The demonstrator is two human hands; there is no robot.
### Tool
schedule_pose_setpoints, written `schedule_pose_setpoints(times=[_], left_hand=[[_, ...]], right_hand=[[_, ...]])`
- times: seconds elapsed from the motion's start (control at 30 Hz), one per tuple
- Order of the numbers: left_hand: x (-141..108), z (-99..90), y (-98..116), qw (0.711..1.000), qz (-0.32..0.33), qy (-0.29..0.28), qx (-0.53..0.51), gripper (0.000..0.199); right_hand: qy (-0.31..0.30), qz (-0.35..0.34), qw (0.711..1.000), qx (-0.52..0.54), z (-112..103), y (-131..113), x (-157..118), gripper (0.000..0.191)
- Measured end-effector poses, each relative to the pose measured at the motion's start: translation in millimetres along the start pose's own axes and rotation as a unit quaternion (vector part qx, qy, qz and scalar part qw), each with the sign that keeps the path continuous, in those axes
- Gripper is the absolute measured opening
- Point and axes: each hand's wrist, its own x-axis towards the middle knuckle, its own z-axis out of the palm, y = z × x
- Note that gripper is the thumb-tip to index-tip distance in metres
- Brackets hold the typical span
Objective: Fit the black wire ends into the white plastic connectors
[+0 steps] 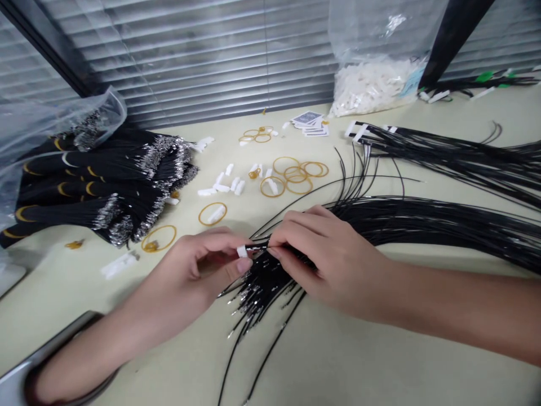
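Note:
Between the thumb and fingers of my left hand (pixel 207 268) is a small white plastic connector housing (pixel 242 251). My right hand (pixel 325 251) pinches a thin black wire (pixel 257 247) whose end meets the housing; how deep it sits inside I cannot tell. Under both hands a thick bundle of black wires (pixel 443 220) with silver crimped ends (pixel 249 301) fans out and runs off to the right. A few single wires (pixel 270 352) stray toward the front edge.
Loose white housings (pixel 222 186) and yellow rubber bands (pixel 296 175) lie behind my hands. Banded black wire bundles (pixel 84 180) with silver tips are at left. Wires with white housings (pixel 422 141) lie at right. A bag of white parts (pixel 372 84) and playing cards (pixel 310 121) stand by the blinds.

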Motion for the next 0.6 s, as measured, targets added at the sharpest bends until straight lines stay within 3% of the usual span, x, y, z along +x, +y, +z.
schedule_pose_setpoints(times=[0.6], left_hand=[[1.5, -3.5, -4.3, 0.999, -0.022, -0.003, -0.040, 0.022]], right_hand=[[-0.033, 0.050, 0.992, 0.111, -4.7, 0.5, 2.0, 0.014]])
